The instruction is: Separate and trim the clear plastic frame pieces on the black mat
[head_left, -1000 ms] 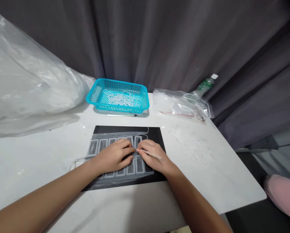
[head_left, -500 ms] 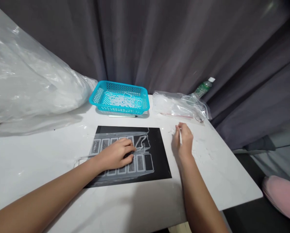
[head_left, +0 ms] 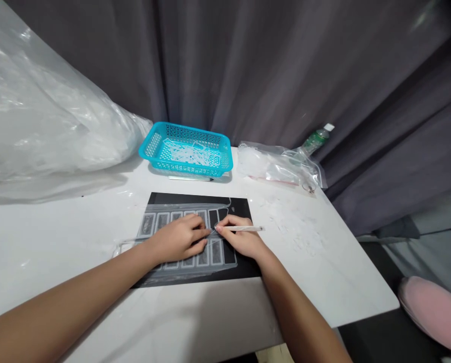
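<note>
A black mat (head_left: pixel 244 272) lies on the white table, with a clear sheet of pale-edged rectangular frames (head_left: pixel 147 225) in two rows on it. My left hand (head_left: pixel 183 237) rests palm down on the sheet, fingers apart, holding nothing. Its fingertips are close to those of my right hand (head_left: pixel 240 237). That hand is closed around a slim white pen-like tool (head_left: pixel 244 229), whose dark tip touches or nearly touches the sheet at the upper row's right end. The exact contact of the tip is too small to make out.
Behind the mat stands a blue basket (head_left: pixel 225 164) with thin white strips. A large plastic bag (head_left: pixel 59 111) fills the left. Back right are a clear bag (head_left: pixel 270 164) and a green bottle (head_left: pixel 316 140). White scraps (head_left: pixel 301 229) lie right of the mat.
My right hand has moved left from the table beside the mat onto the sheet, with the white tool in its fingers. My left hand has stayed nearly in place.
</note>
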